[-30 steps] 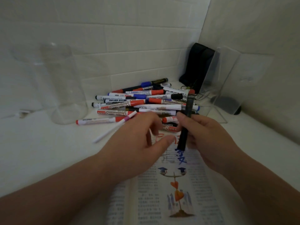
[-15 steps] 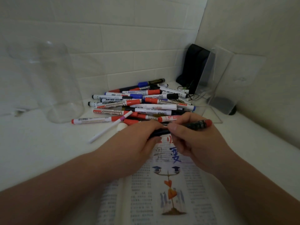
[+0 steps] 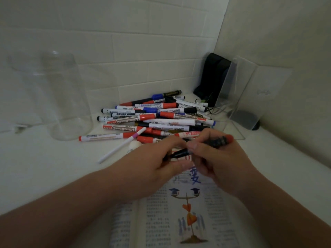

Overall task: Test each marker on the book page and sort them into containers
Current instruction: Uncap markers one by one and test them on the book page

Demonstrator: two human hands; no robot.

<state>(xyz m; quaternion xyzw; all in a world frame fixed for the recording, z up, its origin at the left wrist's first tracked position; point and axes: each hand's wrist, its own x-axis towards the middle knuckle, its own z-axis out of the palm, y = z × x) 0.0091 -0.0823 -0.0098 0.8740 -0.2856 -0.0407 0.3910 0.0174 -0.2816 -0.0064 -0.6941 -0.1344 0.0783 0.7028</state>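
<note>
Count log, desk.
- pile of whiteboard markers (image 3: 161, 120) near the desk's far edge: roughly twenty. Overlap blocks an exact tally. Red, blue and black caps are seen.
- black marker with red end (image 3: 217, 140): 1
- thin white pen with purple tip (image 3: 121, 147): 1
- clear round jar (image 3: 59, 97): 1
- clear rectangular container (image 3: 250, 97): 1
- open book (image 3: 179, 212): 1
- black device (image 3: 211, 76), far right corner: 1
- Hands: 2, left hand (image 3: 152, 169) and right hand (image 3: 220, 161)

I note one black marker with a red end (image 3: 217, 140), held nearly level with the red end raised to the right, just above the open printed book page (image 3: 179, 217). The page lies flat on the desk (image 3: 44, 167) and carries blue strokes near its top. Behind it, a loose pile of red-, blue- and black-capped white markers (image 3: 157, 120) lies between a clear upright cylindrical jar (image 3: 59, 97) on the left and a clear rectangular box (image 3: 250, 93) on the right.
</note>
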